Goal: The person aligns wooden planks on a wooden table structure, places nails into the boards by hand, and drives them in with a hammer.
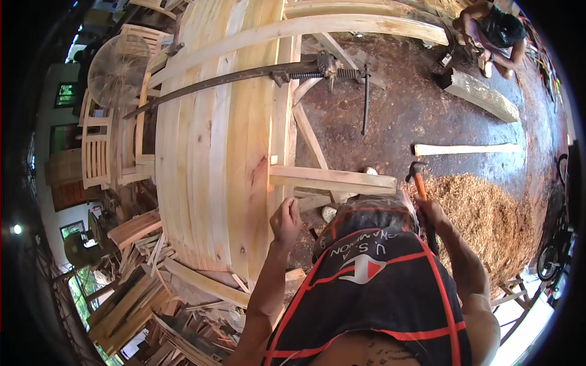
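Note:
My left hand (286,221) is closed beside the near edge of the wooden tabletop (210,140); whatever its fingers pinch is too small to make out. In my right hand (431,211) is a hammer (417,180) with an orange handle, its dark head pointing up and away from me. A wooden leg (332,178) juts from the tabletop's side toward my lap, between the two hands. Farther along, a long metal bar clamp (226,80) lies across the boards, its screw end past the edge.
A curved plank (317,25) crosses the far boards. On the floor are a thick beam (482,94), a pale strip (467,149) and a shavings pile (488,213). Another person (493,33) crouches at the upper right. Scrap wood (134,305) and a fan (119,70) are at left.

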{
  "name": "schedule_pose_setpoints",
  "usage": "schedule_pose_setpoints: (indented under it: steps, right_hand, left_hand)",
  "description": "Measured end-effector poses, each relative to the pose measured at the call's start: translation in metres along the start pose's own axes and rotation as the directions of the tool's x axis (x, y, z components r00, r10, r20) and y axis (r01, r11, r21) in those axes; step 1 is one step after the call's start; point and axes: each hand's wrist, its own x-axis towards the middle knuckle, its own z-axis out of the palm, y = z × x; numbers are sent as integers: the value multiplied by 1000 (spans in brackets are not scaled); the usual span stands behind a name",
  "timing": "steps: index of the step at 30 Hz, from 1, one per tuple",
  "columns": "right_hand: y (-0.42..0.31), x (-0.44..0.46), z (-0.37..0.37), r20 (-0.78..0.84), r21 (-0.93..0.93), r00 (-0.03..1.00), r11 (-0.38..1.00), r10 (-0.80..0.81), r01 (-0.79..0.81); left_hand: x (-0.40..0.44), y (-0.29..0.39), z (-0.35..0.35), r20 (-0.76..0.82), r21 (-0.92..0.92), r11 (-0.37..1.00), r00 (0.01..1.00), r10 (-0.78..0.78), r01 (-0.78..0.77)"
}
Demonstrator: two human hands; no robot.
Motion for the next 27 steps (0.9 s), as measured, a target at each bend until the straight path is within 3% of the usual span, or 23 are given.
schedule_pose_setpoints:
  steps: [2, 4, 6, 8, 9, 11, 12, 14, 17, 18, 20, 23, 27]
  right_hand:
    - [-18, 13, 13, 3, 467, 994, 879, 106, -95]
    - [-47, 15, 35, -79, 503, 993, 864, 83, -32]
    - [-64, 14, 54, -164, 536, 984, 843, 66, 33]
    - [-75, 13, 62, -164, 625, 978, 754, -126, 202]
    - [-80, 11, 65, -184, 629, 970, 739, -159, 240]
    - [-88, 9, 73, -204, 545, 965, 800, -164, 251]
    - [-88, 10, 70, -221, 456, 959, 851, -177, 262]
    - [-78, 20, 75, -181, 480, 941, 810, -284, 337]
    - [-82, 13, 78, -165, 498, 966, 828, -199, 256]
    - [-89, 7, 82, -111, 631, 970, 739, -216, 237]
    - [-82, 18, 84, -132, 669, 963, 697, -234, 261]
    - [-71, 34, 79, -172, 563, 962, 780, -211, 272]
    - [-94, 25, 71, -96, 640, 985, 749, -142, 170]
  left_hand:
    - [22, 8, 7, -9, 0, 998, 998, 61, -61]
    - [63, 28, 24, -101, -72, 972, 971, 217, -225]
    - [99, 51, 46, -70, -159, 963, 975, 210, -219]
    - [122, 61, 72, 102, -97, 995, 995, 12, -2]
    - [124, 57, 80, 103, -105, 994, 995, 14, -3]
    - [125, 53, 96, 344, 160, 974, 916, -206, 158]
    - [129, 55, 96, 353, 142, 978, 916, -192, 150]
    - [135, 52, 97, 519, 159, 938, 782, -346, 309]
    - [140, 53, 102, 585, 278, 934, 731, -351, 226]
    - [145, 57, 100, 608, 321, 921, 697, -380, 222]
    - [142, 58, 103, 623, 314, 924, 687, -374, 219]
    - [142, 60, 105, 578, 351, 916, 724, -376, 196]
    - [146, 66, 102, 567, 377, 902, 717, -405, 211]
